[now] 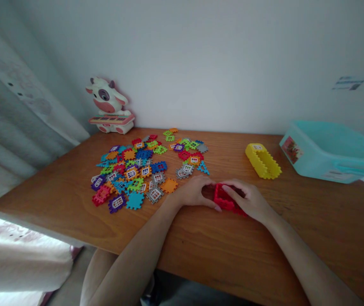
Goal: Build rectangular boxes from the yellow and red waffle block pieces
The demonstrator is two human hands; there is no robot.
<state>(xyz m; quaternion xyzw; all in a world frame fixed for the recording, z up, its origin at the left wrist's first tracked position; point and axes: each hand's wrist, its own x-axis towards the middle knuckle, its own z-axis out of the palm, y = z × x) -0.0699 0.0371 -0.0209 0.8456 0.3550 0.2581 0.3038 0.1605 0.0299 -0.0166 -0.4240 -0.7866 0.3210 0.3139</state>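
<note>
Red interlocking building tiles point(224, 200), joined into a small open box shape, rest on the table between my two hands. My left hand point(198, 192) curves round the left side of the red tiles, thumb and fingers closed toward their edge. From the right, my right hand point(246, 198) grips them, its thumb across the top and the fingers partly hidden behind. Another red piece lies flat under the right hand. Left of my hands spreads a pile of loose coloured tiles point(135, 200), many with window patterns. Beyond my right hand sits a yellow assembled tile box point(262, 163), open at the top.
A translucent turquoise bin point(320, 163) stands at the right of the wooden table point(201, 242). A cow-shaped toy keyboard point(111, 114) is at the back left corner by the wall. Pale curtains point(19, 114) hang along the left side.
</note>
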